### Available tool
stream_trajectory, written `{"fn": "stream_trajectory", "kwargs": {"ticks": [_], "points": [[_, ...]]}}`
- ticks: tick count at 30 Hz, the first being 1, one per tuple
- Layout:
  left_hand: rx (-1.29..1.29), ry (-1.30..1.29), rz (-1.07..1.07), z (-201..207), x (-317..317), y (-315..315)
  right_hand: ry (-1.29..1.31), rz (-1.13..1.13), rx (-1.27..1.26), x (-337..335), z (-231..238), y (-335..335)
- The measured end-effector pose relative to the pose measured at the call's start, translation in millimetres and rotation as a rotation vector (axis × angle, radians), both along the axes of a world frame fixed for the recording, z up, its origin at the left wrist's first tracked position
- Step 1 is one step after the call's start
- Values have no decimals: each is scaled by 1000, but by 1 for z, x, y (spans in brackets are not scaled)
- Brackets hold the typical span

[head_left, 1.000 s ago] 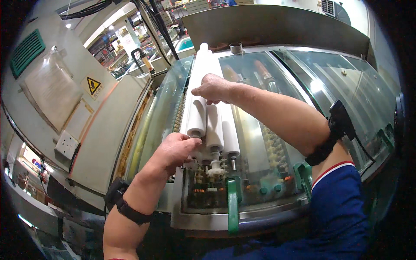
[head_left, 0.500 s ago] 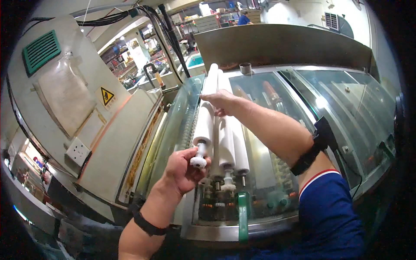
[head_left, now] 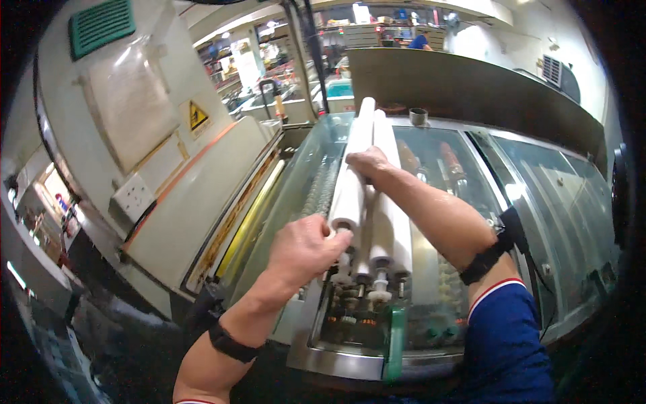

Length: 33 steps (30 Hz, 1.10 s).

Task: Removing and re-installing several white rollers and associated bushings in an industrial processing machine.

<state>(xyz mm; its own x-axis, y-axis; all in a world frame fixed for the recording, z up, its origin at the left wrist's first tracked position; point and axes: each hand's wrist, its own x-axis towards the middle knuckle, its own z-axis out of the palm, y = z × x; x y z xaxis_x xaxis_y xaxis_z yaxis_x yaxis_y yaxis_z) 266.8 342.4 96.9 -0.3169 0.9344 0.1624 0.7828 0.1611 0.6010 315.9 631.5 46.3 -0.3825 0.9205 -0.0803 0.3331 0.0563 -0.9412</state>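
Note:
A long white roller lies lengthwise on the glass-topped machine, the leftmost of several. My right hand is closed around its upper part. At its near end, my left hand pinches the end shaft between thumb and fingers, and the hand partly hides that shaft. A white gear shows just below these fingers. Close on the right rest other white rollers; a second white gear sits on the shaft of one of them.
Glass lids cover the machine to the right. A green handle stands at the near metal edge. At the back, a small metal cup stands before a tall panel. On the left rises a grey cabinet with a socket. A person is far off.
My left hand has turned over, its back now up, and grips higher on the roller's end shaft. My right hand stays on the roller. The whole view has shifted.

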Motion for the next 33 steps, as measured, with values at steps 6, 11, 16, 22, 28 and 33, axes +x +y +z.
{"fn": "stream_trajectory", "kwargs": {"ticks": [6,11,16,22,28,33], "points": [[-117,319,-53,8,-18,-8,122,-25,70,-14,17,-38],[-147,346,61,7,-52,-45,41,-46,139,-47,39,-75],[144,377,170,-16,-116,-84,99,-106,214,-117,58,-107],[166,372,178,-54,-195,-140,-8,249,320,-213,17,-126],[63,290,282,-86,-248,-178,-259,184,115,-289,-20,-194],[-43,282,324,-91,-273,-187,-348,231,3,-326,-61,-203]]}}
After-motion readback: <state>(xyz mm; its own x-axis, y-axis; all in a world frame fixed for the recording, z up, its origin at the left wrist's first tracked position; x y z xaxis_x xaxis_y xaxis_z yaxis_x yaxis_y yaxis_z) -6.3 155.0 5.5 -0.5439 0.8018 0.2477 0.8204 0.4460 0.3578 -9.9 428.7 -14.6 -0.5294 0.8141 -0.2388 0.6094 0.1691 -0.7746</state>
